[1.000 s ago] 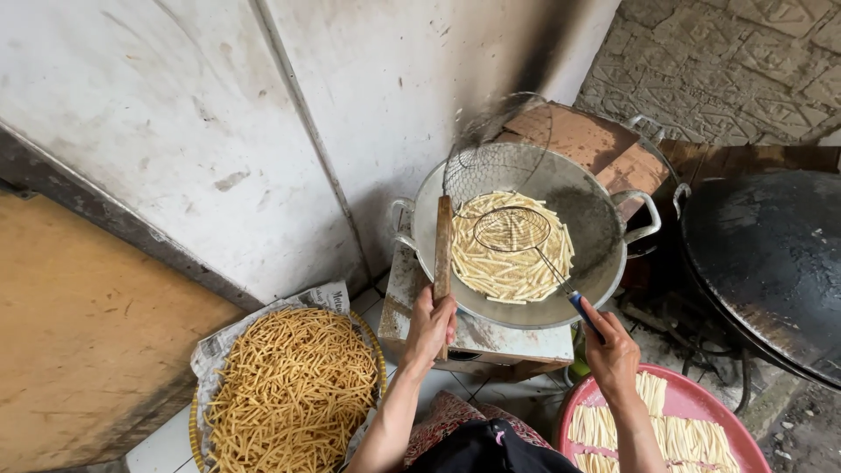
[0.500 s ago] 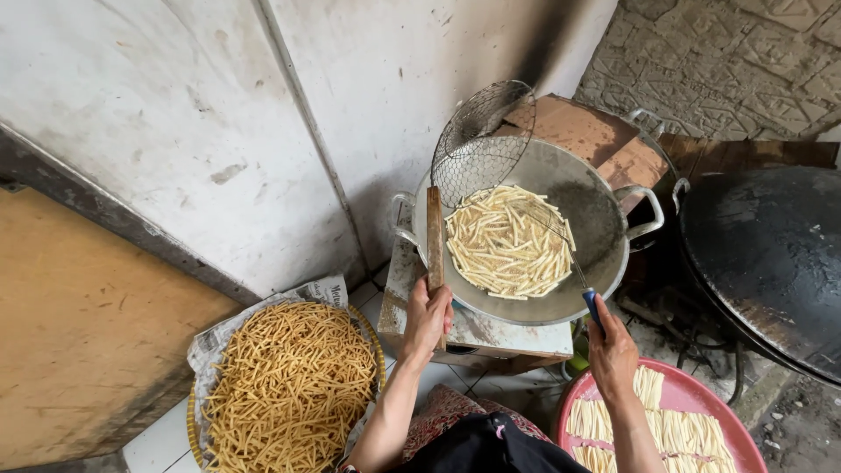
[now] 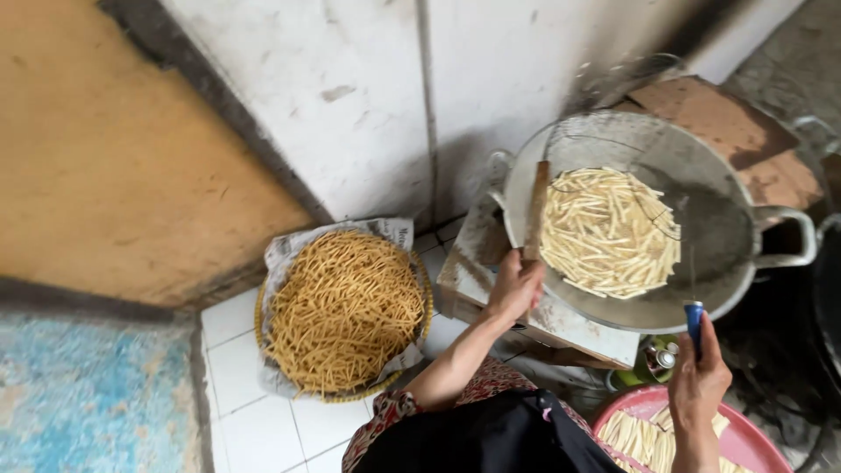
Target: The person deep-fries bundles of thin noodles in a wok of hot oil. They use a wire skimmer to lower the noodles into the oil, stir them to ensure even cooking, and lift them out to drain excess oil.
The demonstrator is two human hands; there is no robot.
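Wok (image 3: 736,254) far right holds pale dough sticks (image 3: 609,232); my left hand (image 3: 515,285) grips its wooden handle (image 3: 535,210), my right hand (image 3: 698,381) a blue-handled skimmer (image 3: 694,317); near-left basket (image 3: 422,289) holds fried sticks (image 3: 343,307)

A basket (image 3: 272,350) of fried sticks (image 3: 346,307) sits left of the wok (image 3: 727,228), which holds pale sticks (image 3: 609,232).

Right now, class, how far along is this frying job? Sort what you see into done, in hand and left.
Done: golden fried sticks fill the paper-lined basket. In hand: pale sticks sit in the wok; left hand grips a wooden handle, right hand a blue-handled tool. Left: raw sticks on the pink tray.
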